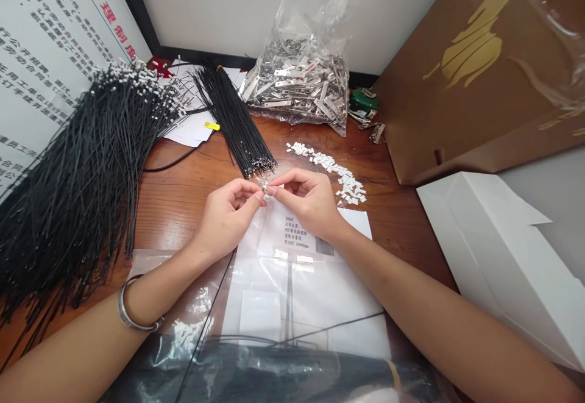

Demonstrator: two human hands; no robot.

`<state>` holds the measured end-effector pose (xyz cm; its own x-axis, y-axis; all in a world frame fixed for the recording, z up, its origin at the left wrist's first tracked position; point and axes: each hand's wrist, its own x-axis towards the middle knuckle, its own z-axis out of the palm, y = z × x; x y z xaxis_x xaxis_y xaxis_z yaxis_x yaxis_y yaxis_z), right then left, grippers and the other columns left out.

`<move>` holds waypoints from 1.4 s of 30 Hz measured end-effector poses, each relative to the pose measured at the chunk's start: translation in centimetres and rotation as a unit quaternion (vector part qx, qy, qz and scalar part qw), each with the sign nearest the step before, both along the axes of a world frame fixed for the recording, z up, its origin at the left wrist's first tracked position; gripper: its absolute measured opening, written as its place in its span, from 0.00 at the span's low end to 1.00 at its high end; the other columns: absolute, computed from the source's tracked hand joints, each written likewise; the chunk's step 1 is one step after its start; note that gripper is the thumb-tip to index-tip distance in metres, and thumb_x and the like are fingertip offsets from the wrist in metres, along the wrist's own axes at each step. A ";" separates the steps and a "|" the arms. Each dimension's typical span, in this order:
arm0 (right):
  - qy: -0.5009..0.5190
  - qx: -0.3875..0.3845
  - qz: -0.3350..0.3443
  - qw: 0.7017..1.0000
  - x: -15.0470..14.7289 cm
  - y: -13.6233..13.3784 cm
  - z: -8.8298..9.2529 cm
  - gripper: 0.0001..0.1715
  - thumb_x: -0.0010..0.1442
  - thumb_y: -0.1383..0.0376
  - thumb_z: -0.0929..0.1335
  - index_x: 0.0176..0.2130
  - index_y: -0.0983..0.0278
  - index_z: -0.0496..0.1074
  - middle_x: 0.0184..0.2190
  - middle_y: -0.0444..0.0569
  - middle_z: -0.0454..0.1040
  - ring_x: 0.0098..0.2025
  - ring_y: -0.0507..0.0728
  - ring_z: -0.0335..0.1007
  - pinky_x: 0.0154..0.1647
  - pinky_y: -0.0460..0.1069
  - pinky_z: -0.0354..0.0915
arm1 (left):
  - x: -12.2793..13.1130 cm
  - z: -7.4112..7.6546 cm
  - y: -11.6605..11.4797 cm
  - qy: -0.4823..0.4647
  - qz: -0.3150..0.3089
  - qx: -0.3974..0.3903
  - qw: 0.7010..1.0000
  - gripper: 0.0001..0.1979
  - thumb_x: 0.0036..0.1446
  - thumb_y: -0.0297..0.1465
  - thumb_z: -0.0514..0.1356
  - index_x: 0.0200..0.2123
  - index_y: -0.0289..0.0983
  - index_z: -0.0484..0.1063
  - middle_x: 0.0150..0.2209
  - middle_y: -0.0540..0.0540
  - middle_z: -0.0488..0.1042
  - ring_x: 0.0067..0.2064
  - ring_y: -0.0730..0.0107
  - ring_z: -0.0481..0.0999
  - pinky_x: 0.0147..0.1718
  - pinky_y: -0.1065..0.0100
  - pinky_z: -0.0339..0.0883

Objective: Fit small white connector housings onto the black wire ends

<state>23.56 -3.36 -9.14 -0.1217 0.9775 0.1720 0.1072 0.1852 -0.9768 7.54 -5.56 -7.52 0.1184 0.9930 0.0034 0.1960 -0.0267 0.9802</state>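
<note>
My left hand (231,217) and my right hand (306,199) meet fingertip to fingertip above the table, each in a pinch. Whatever sits between the fingertips is too small and too covered to name. A thin black wire (208,317) runs from below my left hand toward the near edge; whether the fingers hold it, I cannot tell. Just beyond the fingers are the tips of a tied bundle of black wires (240,125). Small white plastic pieces (326,162) lie scattered in a curve to the right of that bundle.
A large heap of black wires with white ends (91,165) fills the left. Behind stand a clear bag of metal strips (301,83) and a green tape measure (364,99). At right are a brown box (439,74) and a white box (493,244). Plastic-covered printed paper (329,293) lies below.
</note>
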 end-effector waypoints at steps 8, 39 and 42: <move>0.002 0.006 0.006 1.000 0.1 0.0 -0.2 0.06 0.51 0.64 0.73 0.27 0.64 0.76 0.24 0.47 0.75 0.27 0.52 0.68 0.27 0.49 0.62 | -0.1 0.0 0.1 -0.014 0.002 -0.011 1.000 0.05 0.55 0.31 0.61 0.30 0.36 0.73 0.29 0.47 0.79 0.34 0.68 0.78 0.35 0.68 0.69; -0.029 0.041 0.017 0.999 -0.1 -0.3 0.1 0.05 0.53 0.64 0.72 0.33 0.62 0.77 0.14 0.37 0.59 0.17 0.47 0.49 0.17 0.46 0.46 | 0.1 0.4 0.0 -0.023 0.027 -0.028 0.999 0.06 0.55 0.33 0.61 0.30 0.36 0.74 0.30 0.46 0.80 0.31 0.68 0.77 0.29 0.69 0.69; -0.038 0.049 0.012 0.998 -0.1 -0.3 0.0 0.04 0.54 0.65 0.72 0.33 0.62 0.77 0.15 0.38 0.60 0.17 0.47 0.50 0.17 0.46 0.47 | 0.0 0.3 0.0 -0.029 0.024 -0.026 0.999 0.06 0.56 0.33 0.61 0.30 0.37 0.74 0.30 0.46 0.79 0.31 0.69 0.76 0.29 0.69 0.68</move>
<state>23.49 -3.66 -9.11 -0.1610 0.9530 0.2565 0.1748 0.2833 -0.9430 7.56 -5.55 -7.22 0.0719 0.9965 -0.0424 0.1383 0.0321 0.9899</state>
